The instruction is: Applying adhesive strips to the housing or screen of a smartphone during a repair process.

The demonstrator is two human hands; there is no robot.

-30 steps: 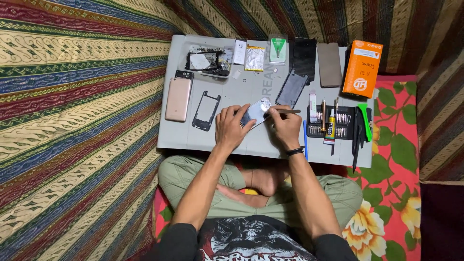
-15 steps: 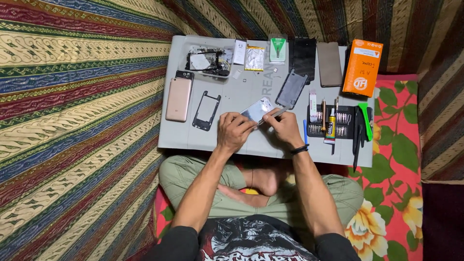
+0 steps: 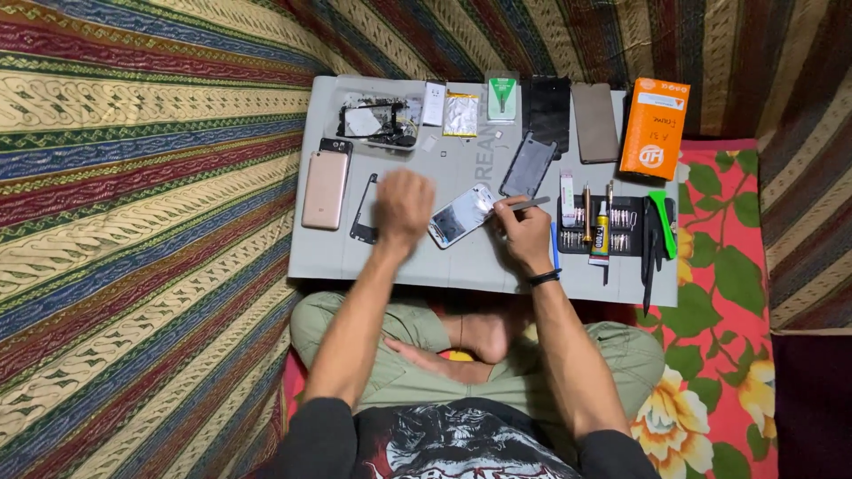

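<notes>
Here the right hand [image 3: 524,232] pinches a slim grey metal tool [image 3: 530,205] between thumb and fingers, its tip resting at the edge of an opened phone [image 3: 460,215], a rounded rectangle with a glossy dark face and pale rim that lies tilted near the middle of the flat grey work mat [image 3: 461,266]. A black band circles that wrist. The left hand [image 3: 404,206] is motion-blurred just left of the phone, over a black phone frame [image 3: 362,213]; whether its fingers are closed or spread cannot be told, and nothing shows in its grasp.

Further left on the mat lies a smooth rose-gold phone back [image 3: 324,189], well apart from the opened phone. Along the far edge sit a cluster of dark broken parts [image 3: 377,121], a crinkled silver foil pouch [image 3: 461,114], a matte black panel [image 3: 549,111], a brown rectangular panel [image 3: 595,122] and an orange cardboard box [image 3: 654,129]. A dark grey panel [image 3: 528,165] lies tilted just beyond the right hand. To the right stands a black tray of screwdriver bits [image 3: 612,229] with a small glue tube [image 3: 601,236] across it, then a bright green plastic tool [image 3: 659,220]. The mat rests on striped woven cloth [image 3: 142,222] and a red floral sheet [image 3: 719,293].
</notes>
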